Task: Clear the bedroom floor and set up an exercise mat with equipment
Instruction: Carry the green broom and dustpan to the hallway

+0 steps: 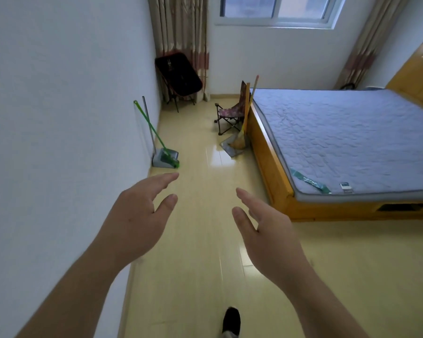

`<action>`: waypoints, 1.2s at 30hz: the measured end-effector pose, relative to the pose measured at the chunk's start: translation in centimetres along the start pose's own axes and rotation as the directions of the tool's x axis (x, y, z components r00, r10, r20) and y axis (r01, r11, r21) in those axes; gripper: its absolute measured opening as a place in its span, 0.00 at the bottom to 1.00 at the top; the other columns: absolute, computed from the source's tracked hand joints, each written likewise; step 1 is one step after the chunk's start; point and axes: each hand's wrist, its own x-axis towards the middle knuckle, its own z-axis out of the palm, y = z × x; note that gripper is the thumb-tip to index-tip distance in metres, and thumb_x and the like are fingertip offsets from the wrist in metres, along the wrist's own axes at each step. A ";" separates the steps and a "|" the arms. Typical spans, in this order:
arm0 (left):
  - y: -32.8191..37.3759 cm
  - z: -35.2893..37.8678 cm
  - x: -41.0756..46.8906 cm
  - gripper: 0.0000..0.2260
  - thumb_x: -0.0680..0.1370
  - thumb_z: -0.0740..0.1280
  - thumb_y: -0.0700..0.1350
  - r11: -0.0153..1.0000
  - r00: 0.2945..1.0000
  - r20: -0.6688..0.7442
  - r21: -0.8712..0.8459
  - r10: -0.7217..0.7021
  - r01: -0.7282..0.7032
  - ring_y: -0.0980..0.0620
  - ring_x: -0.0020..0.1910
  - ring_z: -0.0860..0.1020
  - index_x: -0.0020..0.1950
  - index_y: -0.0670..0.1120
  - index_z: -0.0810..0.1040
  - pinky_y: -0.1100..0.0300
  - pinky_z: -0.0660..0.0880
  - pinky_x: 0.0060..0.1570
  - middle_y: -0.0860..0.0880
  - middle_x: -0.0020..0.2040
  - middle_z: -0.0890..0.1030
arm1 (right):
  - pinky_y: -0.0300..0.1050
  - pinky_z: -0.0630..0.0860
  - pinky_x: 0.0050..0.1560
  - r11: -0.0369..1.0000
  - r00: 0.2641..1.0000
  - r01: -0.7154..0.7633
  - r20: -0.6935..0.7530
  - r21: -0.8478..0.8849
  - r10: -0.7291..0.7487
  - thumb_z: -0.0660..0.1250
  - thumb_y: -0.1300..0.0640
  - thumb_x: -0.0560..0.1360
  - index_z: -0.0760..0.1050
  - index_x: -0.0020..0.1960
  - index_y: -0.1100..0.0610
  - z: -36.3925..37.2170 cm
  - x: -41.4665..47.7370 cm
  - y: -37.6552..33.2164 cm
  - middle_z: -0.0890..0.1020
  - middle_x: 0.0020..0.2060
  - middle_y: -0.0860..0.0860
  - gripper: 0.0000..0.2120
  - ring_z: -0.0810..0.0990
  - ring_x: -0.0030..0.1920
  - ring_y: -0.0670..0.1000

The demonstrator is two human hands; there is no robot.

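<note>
My left hand [137,213] and my right hand [266,230] are stretched out in front of me over the pale yellow floor [205,252], fingers straight, holding nothing. Ahead on the floor a green broom with a grey dustpan [165,158] leans on the left wall. A small folding camp chair [230,113] stands by the bed's corner. Beside it a straw broom and a flat dustpan [237,142] lean against the bed frame. A black folding chair [178,76] stands in the far corner. No mat is in view.
A wooden bed [274,167] with a grey quilted mattress [340,137] fills the right side. On the mattress lie a green strip [310,182] and a small white remote [346,187]. A window and curtains [178,25] are at the back. My black shoe [231,322] shows below.
</note>
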 end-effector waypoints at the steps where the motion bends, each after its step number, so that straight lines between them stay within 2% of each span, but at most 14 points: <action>1: -0.9 0.7 2.6 0.19 0.81 0.65 0.49 1.000 1.000 0.001 0.004 -0.006 0.006 0.65 0.57 0.73 0.73 0.59 0.72 0.66 0.68 0.58 0.65 0.62 0.73 | 0.37 0.67 0.72 1.000 1.000 -0.009 0.008 0.012 0.008 0.61 0.46 0.83 0.66 0.77 0.43 0.6 2.7 0.7 0.74 0.70 0.37 0.22 0.71 0.69 0.37; 4: -3.7 3.2 11.3 0.19 0.81 0.66 0.49 0.999 0.999 -0.023 0.003 -0.045 0.045 0.73 0.52 0.72 0.72 0.61 0.73 0.75 0.66 0.51 0.65 0.61 0.74 | 0.42 0.69 0.73 0.999 1.000 0.028 0.004 0.030 -0.028 0.61 0.45 0.83 0.66 0.77 0.43 2.2 12.6 2.9 0.74 0.70 0.38 0.23 0.71 0.70 0.38; 8: -6.0 4.6 21.3 0.19 0.81 0.66 0.49 0.993 0.992 -0.036 0.007 -0.118 0.118 0.78 0.52 0.69 0.71 0.64 0.72 0.77 0.64 0.50 0.65 0.61 0.75 | 0.43 0.69 0.73 0.997 0.995 0.055 0.081 0.059 -0.059 0.60 0.44 0.83 0.65 0.77 0.42 3.0 25.2 3.9 0.73 0.70 0.38 0.23 0.70 0.71 0.38; 13: -8.6 4.4 32.9 0.20 0.81 0.66 0.49 0.972 0.968 -0.091 -0.052 -0.233 0.230 0.74 0.53 0.71 0.72 0.64 0.71 0.76 0.66 0.50 0.64 0.61 0.76 | 0.41 0.70 0.71 0.993 0.974 0.116 0.193 0.037 -0.121 0.61 0.45 0.83 0.65 0.77 0.42 4.6 40.1 2.7 0.75 0.69 0.39 0.23 0.73 0.69 0.40; 18: -13.6 4.8 44.0 0.19 0.81 0.67 0.48 0.944 0.936 -0.144 -0.129 -0.320 0.303 0.75 0.54 0.73 0.71 0.62 0.73 0.81 0.67 0.47 0.64 0.60 0.77 | 0.40 0.72 0.67 0.987 0.944 0.156 0.288 0.036 -0.160 0.61 0.44 0.82 0.66 0.77 0.42 7.9 54.0 1.4 0.79 0.66 0.43 0.23 0.75 0.68 0.43; 21: -17.9 5.4 51.4 0.18 0.81 0.67 0.47 0.935 0.927 -0.162 -0.176 -0.337 0.309 0.77 0.53 0.73 0.70 0.60 0.75 0.83 0.66 0.46 0.65 0.59 0.77 | 0.42 0.72 0.67 0.982 0.942 0.186 0.280 0.025 -0.186 0.61 0.43 0.82 0.66 0.76 0.41 10.2 62.4 1.2 0.78 0.67 0.41 0.23 0.74 0.68 0.42; 24: -22.5 5.7 59.3 0.17 0.82 0.66 0.48 0.913 0.912 -0.164 -0.234 -0.376 0.334 0.74 0.54 0.74 0.70 0.58 0.75 0.82 0.68 0.46 0.65 0.60 0.78 | 0.43 0.72 0.68 0.980 0.939 0.201 0.287 -0.006 -0.191 0.61 0.43 0.82 0.65 0.77 0.40 12.6 70.3 0.9 0.76 0.69 0.39 0.23 0.74 0.68 0.41; 27: -26.5 5.3 67.3 0.16 0.82 0.65 0.48 0.875 0.892 -0.102 -0.269 -0.441 0.402 0.72 0.54 0.75 0.70 0.57 0.75 0.79 0.70 0.46 0.64 0.61 0.78 | 0.40 0.72 0.67 0.977 0.924 0.200 0.344 -0.070 -0.164 0.60 0.42 0.82 0.63 0.77 0.38 14.5 78.1 0.0 0.75 0.68 0.38 0.24 0.73 0.67 0.39; 30: -30.0 5.4 74.4 0.15 0.82 0.66 0.48 0.839 0.870 -0.061 -0.306 -0.489 0.450 0.68 0.54 0.77 0.69 0.57 0.76 0.68 0.75 0.56 0.62 0.61 0.79 | 0.37 0.72 0.65 0.974 0.911 0.205 0.382 -0.096 -0.154 0.60 0.40 0.81 0.64 0.76 0.36 16.3 85.0 0.0 0.75 0.63 0.33 0.23 0.76 0.55 0.36; 31: -31.0 5.6 76.7 0.15 0.82 0.66 0.47 0.827 0.862 -0.048 -0.317 -0.504 0.465 0.67 0.54 0.78 0.68 0.56 0.77 0.66 0.75 0.56 0.62 0.60 0.80 | 0.38 0.73 0.65 0.976 0.908 0.199 0.392 -0.089 -0.150 0.60 0.40 0.81 0.64 0.76 0.36 16.9 87.2 0.0 0.75 0.61 0.32 0.23 0.76 0.52 0.36; 34: -33.5 6.3 84.0 0.15 0.81 0.67 0.47 0.790 0.835 -0.022 -0.338 -0.549 0.511 0.67 0.53 0.79 0.67 0.57 0.77 0.72 0.71 0.47 0.65 0.58 0.80 | 0.35 0.71 0.64 0.984 0.897 0.171 0.420 -0.053 -0.134 0.60 0.41 0.82 0.66 0.75 0.37 19.0 94.4 0.7 0.77 0.62 0.35 0.22 0.74 0.62 0.35; 36: -34.5 6.7 87.2 0.15 0.81 0.67 0.47 0.776 0.825 -0.026 -0.359 -0.564 0.519 0.65 0.52 0.80 0.67 0.58 0.77 0.71 0.72 0.47 0.66 0.57 0.80 | 0.31 0.67 0.62 0.978 0.878 0.204 0.448 -0.037 -0.167 0.60 0.41 0.82 0.65 0.76 0.37 20.2 98.4 0.7 0.75 0.64 0.33 0.22 0.71 0.64 0.33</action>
